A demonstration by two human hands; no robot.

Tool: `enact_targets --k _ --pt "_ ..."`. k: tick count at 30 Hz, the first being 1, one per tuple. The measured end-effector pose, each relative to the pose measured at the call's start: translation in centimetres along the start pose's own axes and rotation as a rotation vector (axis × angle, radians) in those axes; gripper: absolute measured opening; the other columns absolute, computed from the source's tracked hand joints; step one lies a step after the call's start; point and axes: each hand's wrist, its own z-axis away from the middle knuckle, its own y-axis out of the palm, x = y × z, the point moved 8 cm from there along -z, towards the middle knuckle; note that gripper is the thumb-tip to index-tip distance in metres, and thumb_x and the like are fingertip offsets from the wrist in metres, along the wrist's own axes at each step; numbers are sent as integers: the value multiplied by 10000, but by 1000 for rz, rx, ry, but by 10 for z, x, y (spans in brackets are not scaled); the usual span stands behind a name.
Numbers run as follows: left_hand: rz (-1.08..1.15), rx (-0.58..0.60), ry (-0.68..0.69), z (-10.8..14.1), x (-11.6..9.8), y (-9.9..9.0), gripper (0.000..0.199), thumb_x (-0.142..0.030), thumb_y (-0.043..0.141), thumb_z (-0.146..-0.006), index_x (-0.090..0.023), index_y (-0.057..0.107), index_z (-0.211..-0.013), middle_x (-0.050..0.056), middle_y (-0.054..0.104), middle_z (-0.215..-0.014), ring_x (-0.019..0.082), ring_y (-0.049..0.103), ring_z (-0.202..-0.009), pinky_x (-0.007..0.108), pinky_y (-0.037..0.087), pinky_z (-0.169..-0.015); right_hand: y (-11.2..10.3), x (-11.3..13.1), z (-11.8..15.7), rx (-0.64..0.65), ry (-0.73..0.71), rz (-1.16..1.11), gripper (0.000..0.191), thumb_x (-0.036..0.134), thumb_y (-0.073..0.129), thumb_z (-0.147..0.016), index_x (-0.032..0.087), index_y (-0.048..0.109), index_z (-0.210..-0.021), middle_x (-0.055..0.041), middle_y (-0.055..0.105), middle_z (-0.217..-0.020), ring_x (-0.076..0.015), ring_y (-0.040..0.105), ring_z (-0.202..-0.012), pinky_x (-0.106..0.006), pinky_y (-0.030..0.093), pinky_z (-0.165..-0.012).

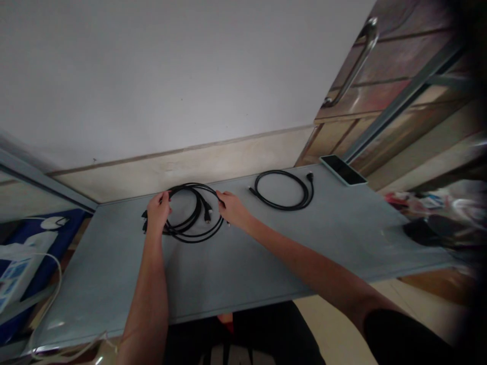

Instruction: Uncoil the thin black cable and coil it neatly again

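Note:
Several coiled black cables (pixel 194 237) are bunched at the middle left of the grey table. My left hand (pixel 159 208) has its fingers closed on the left side of a cable loop. On the opposite side, my right hand (pixel 233 208) pinches the same bunch near a cable end, and a small metal tip shows just below it. Black plugs (pixel 207 215) stick out inside the loop, while more plugs lie partly hidden by my left wrist. Apart from these, a single coiled black cable (pixel 281 207) rests on the table to the right of my right hand.
The grey table (pixel 228 274) runs along a pale wall. A phone (pixel 344 170) lies at its back right corner, and a dark object (pixel 422 230) sits at the right end. A white cord (pixel 59 276) hangs over the left side, near a blue surface with white items.

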Motion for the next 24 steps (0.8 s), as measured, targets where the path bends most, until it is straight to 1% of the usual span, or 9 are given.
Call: enact_targets --k 3,5,8,12,16,18,20,22,24 --pt "-280 -91 61 -14 7 -31 441 -501 423 -925 -159 686 -1016 -22 565 -585 148 538 -508 276 436 -566 12 26 -33 13 -53 102 438 76 447 -881 62 537 -1309 -158 624 -1113 -204 613 -984 -299 474 -896" --pt "-424 -128 88 -23 8 -48 410 -468 434 -927 -160 693 -1004 1 627 -653 167 579 -612 298 444 -655 24 39 -52 40 -60 133 385 86 451 -888 67 570 -1254 -174 620 -1127 -215 619 -961 -316 485 -878" --pt "-551 -118 125 -35 9 -60 363 -457 455 -911 -188 690 -979 28 705 -830 195 606 -795 333 429 -776 45 52 -68 85 -71 203 331 76 452 -892 70 606 -1185 -192 623 -1122 -229 623 -937 -330 495 -853" --pt "-663 -17 131 -44 24 -54 366 -521 432 -897 -262 681 -969 8 735 -940 219 611 -920 366 408 -845 59 59 -74 67 -113 270 302 49 444 -882 44 644 -1109 -204 616 -1095 -260 581 -1037 -351 476 -915" --pt "-695 -5 85 -44 41 -47 427 -542 393 -904 -250 680 -1026 33 736 -1032 231 620 -975 383 414 -869 58 54 -72 1 -110 281 314 112 459 -898 60 633 -1155 -206 566 -1181 -278 541 -1078 -377 477 -920" --pt "-684 23 91 -41 42 -44 461 -584 394 -900 -258 674 -1067 31 734 -1064 235 619 -1005 388 412 -887 56 51 -71 -16 -100 290 318 133 459 -905 70 632 -1165 -205 554 -1193 -286 535 -1078 -388 482 -904" --pt "-670 70 113 -37 37 -41 471 -634 413 -880 -313 653 -1126 6 729 -1109 240 612 -1047 398 410 -903 57 49 -70 -18 -85 300 309 142 456 -912 78 641 -1152 -199 565 -1170 -286 540 -1072 -391 481 -900" --pt "-676 105 132 -32 30 -39 464 -658 423 -862 -373 630 -1164 -8 719 -1150 251 604 -1078 419 407 -915 59 46 -71 6 -61 299 293 160 462 -920 94 653 -1133 -188 579 -1156 -277 553 -1062 -384 479 -899" --pt "-728 113 114 -28 26 -39 465 -662 419 -857 -394 630 -1173 11 720 -1147 269 606 -1063 444 407 -902 58 44 -72 33 -59 270 294 183 460 -933 114 651 -1147 -167 595 -1150 -254 571 -1041 -365 473 -902"
